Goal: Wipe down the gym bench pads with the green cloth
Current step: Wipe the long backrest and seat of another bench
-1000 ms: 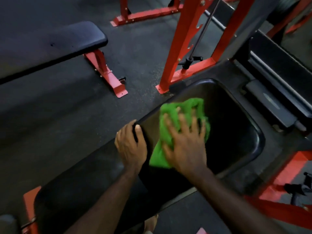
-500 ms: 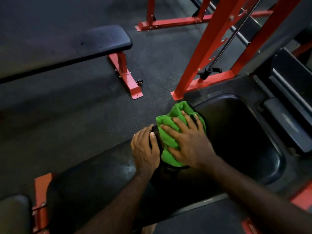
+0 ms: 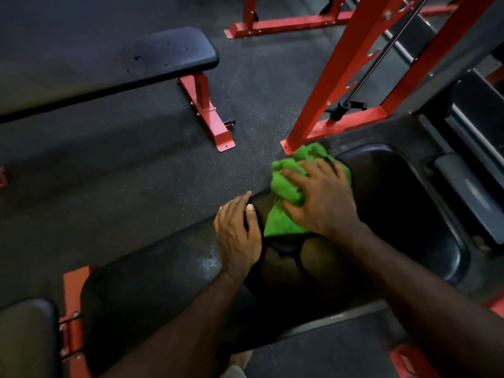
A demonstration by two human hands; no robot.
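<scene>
The green cloth [image 3: 285, 186] lies bunched on the left edge of the black seat pad [image 3: 395, 203], near the gap to the long black back pad [image 3: 152, 285]. My right hand [image 3: 319, 197] presses down on the cloth with its fingers spread and slightly curled into the fabric. My left hand [image 3: 237, 233] rests on the far end of the back pad, fingers wrapped over its edge and thumb on top, just left of the cloth.
A second black flat bench [image 3: 109, 66] on red legs [image 3: 207, 110] stands at upper left. A red rack upright [image 3: 332, 75] with a steel rod rises just beyond the cloth. Dark rubber floor [image 3: 122, 173] lies between the benches. Another pad [image 3: 24, 336] sits at lower left.
My right hand has slid the cloth from the seat pad's middle toward its left edge, bunching it. The left hand keeps its hold on the back pad. The view has shifted.
</scene>
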